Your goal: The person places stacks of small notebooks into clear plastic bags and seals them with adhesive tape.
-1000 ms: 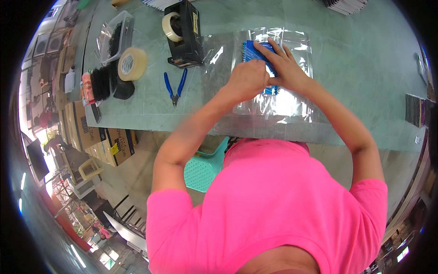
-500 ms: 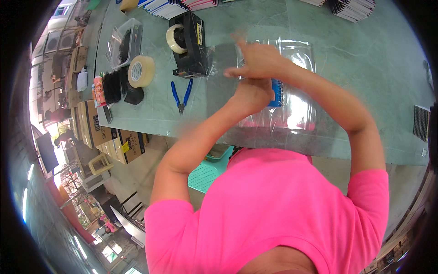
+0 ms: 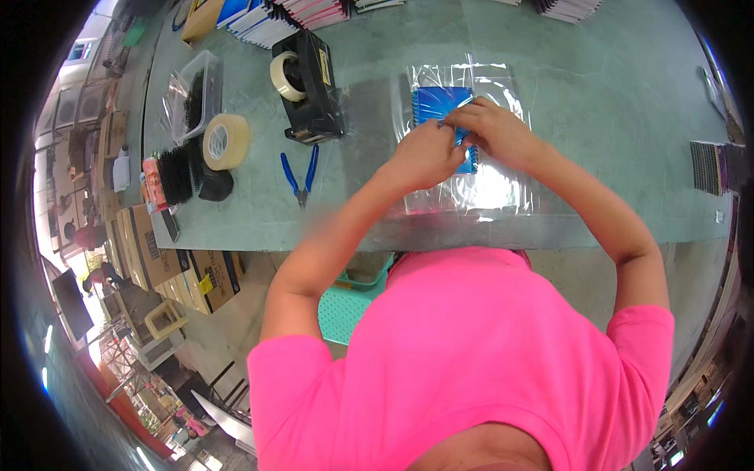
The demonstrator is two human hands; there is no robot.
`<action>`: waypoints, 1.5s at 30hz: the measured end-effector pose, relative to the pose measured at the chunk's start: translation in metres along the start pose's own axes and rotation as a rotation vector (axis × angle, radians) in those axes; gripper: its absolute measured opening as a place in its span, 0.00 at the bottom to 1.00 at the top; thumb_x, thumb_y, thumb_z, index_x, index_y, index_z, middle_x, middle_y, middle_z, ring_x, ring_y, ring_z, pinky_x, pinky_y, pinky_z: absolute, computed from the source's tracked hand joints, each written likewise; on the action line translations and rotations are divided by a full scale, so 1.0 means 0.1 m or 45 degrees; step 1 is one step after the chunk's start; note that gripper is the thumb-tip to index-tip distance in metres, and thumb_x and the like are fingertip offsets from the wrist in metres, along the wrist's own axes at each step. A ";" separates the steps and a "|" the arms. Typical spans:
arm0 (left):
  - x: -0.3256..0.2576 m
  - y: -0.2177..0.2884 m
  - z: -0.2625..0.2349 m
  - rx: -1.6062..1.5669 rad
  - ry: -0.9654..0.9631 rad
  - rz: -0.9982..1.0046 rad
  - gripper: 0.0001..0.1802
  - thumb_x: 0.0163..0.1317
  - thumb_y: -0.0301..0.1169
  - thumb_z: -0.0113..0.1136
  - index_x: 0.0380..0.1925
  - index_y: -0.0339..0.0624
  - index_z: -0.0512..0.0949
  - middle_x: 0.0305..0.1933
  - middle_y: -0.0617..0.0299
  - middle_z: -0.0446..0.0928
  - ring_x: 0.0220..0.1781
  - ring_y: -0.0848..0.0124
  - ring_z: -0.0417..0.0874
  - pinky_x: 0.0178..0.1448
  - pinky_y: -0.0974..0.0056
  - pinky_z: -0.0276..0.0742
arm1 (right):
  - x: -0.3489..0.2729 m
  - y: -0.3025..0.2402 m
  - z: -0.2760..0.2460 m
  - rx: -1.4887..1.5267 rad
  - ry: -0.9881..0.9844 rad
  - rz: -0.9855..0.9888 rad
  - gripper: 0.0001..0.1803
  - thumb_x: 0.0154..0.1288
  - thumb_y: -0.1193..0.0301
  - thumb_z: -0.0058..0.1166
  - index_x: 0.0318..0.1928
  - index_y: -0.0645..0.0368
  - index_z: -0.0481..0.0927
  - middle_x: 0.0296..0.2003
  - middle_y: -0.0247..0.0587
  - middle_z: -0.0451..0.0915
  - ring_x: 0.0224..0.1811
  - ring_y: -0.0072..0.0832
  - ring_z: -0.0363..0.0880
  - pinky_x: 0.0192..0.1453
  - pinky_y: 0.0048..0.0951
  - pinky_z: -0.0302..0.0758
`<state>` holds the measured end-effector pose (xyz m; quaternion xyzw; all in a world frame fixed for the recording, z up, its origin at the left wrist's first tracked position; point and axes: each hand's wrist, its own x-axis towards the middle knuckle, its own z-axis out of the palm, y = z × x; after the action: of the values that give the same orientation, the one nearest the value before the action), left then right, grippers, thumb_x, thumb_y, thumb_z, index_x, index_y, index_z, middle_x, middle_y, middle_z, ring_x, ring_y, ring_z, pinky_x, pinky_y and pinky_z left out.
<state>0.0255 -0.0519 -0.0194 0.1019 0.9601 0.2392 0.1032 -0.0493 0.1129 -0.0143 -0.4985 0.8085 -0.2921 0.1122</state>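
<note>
Both hands are working at the middle of the green table (image 3: 597,94), where a blue spiral-bound notebook (image 3: 440,106) is lying inside a clear plastic bag (image 3: 471,188); the left hand (image 3: 424,155) is resting on the bag with its fingers curled and pinching at the notebook's edge, while the right hand (image 3: 495,129) is gripping the same edge from the other side. To the left, blue-handled pliers (image 3: 301,174), a black tape dispenser (image 3: 310,86) and a roll of beige tape (image 3: 226,141) are lying well apart from the hands
</note>
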 end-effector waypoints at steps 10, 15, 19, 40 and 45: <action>-0.76 -1.62 -0.87 -1.053 0.841 -0.916 0.14 0.54 0.36 0.61 0.27 0.32 0.79 0.21 0.59 0.76 0.27 0.73 0.74 0.33 0.66 0.67 | 0.18 -0.11 0.15 -0.319 0.046 0.323 0.12 0.58 0.61 0.54 0.31 0.57 0.81 0.40 0.31 0.76 0.45 0.37 0.71 0.48 0.38 0.69; -0.78 -1.78 -0.71 -0.423 1.204 -0.423 0.17 0.57 0.39 0.63 0.23 0.34 0.77 0.21 0.63 0.74 0.20 0.74 0.71 0.27 0.67 0.66 | 0.21 -0.30 0.10 -0.413 -0.037 0.335 0.11 0.50 0.62 0.61 0.34 0.50 0.79 0.41 0.25 0.75 0.47 0.34 0.70 0.48 0.39 0.67; -0.93 -1.05 -0.67 -1.924 0.980 -0.774 0.10 0.60 0.35 0.59 0.26 0.40 0.74 0.21 0.64 0.73 0.20 0.75 0.72 0.25 0.72 0.69 | -0.01 -0.22 0.13 -0.469 0.079 0.454 0.26 0.44 0.62 0.65 0.48 0.42 0.75 0.48 0.22 0.74 0.54 0.36 0.68 0.54 0.43 0.62; 0.52 -0.22 -0.34 -0.007 -0.024 -0.153 0.28 0.47 0.52 0.64 0.31 0.34 0.79 0.31 0.47 0.79 0.33 0.54 0.82 0.38 0.54 0.76 | -0.11 -0.08 0.25 0.079 0.329 0.572 0.53 0.45 0.60 0.67 0.69 0.44 0.47 0.58 0.47 0.68 0.68 0.47 0.51 0.67 0.50 0.52; 0.15 -0.53 0.01 -0.858 0.212 -0.596 0.31 0.44 0.50 0.70 0.39 0.34 0.76 0.34 0.56 0.79 0.32 0.65 0.81 0.38 0.61 0.77 | -0.08 0.02 0.37 0.976 0.598 0.966 0.49 0.44 0.65 0.69 0.65 0.58 0.56 0.54 0.50 0.70 0.57 0.40 0.69 0.56 0.34 0.70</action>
<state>0.0036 -0.0936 -0.0486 -0.1783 0.8304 0.5174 0.1043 -0.0291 0.1074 -0.0458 -0.0200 0.7703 -0.6055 0.1990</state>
